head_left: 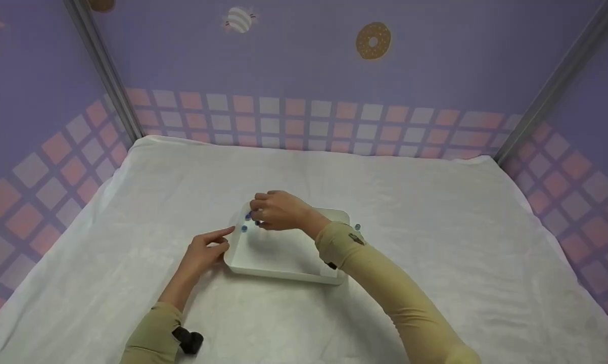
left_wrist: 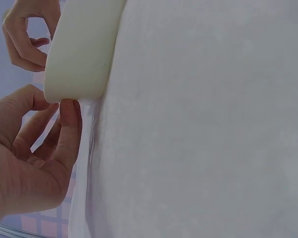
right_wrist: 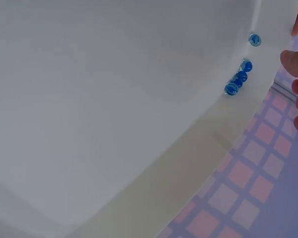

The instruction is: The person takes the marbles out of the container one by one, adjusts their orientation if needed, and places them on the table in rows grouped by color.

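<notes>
A white tray [head_left: 283, 273] stands on the cloth. My left hand [head_left: 205, 253] is at its left side, with fingertips against the tray's outer wall [left_wrist: 82, 69]; index and thumb are extended in the left wrist view. My right hand [head_left: 281, 211] hangs over the tray's far left corner, fingers loosely bent downward, with no object visible between them. Under it, several blue glass marbles [right_wrist: 238, 79] lie in a row along the tray wall. One more marble [right_wrist: 255, 39] sits a little apart, close to the left wall. Part of the tray is hidden behind the right forearm.
Outside the tray, a blue marble [head_left: 358, 227] rests on the cloth to its right. A white cloth [head_left: 465, 253] covers the table. Patterned purple walls [head_left: 304, 65] with grey corner posts [head_left: 541, 81] enclose the back and sides.
</notes>
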The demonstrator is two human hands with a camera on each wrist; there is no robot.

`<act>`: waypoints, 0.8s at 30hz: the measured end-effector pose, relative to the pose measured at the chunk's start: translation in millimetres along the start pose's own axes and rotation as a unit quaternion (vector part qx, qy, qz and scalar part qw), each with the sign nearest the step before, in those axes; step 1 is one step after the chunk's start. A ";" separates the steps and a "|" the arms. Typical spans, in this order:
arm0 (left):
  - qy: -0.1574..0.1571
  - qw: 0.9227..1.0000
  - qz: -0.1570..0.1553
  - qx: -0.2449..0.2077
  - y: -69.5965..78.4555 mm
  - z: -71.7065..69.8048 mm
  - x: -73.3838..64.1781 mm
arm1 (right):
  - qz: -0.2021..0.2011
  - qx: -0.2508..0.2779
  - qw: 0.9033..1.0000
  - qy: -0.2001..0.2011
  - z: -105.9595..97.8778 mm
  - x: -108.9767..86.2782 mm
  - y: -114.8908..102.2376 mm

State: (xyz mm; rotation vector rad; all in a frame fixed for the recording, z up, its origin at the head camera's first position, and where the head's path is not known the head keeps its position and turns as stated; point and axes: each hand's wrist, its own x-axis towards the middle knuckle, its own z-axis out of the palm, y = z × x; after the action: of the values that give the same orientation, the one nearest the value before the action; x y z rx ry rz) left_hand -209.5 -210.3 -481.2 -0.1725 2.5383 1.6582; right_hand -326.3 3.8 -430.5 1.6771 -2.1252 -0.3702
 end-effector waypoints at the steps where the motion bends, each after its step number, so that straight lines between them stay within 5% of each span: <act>1: 0.000 1.000 0.000 0.000 0.0 -0.1 -0.2 | 0.006 0.004 1.000 0.001 -1.6 -0.9 1.4; 13: 0.002 1.000 -0.009 0.000 0.5 -0.2 -0.2 | 0.108 0.097 0.988 0.044 -18.2 -17.4 14.7; 24: -0.006 1.000 -0.017 -0.004 2.2 -0.4 -0.1 | 0.183 0.237 0.947 0.120 -17.5 -39.2 20.5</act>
State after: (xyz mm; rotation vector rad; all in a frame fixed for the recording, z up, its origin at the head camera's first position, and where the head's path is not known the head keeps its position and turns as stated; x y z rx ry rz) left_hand -209.7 -209.8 -479.0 -0.2052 2.5070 1.6524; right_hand -328.0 47.5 -411.8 1.4061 -2.3861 0.4665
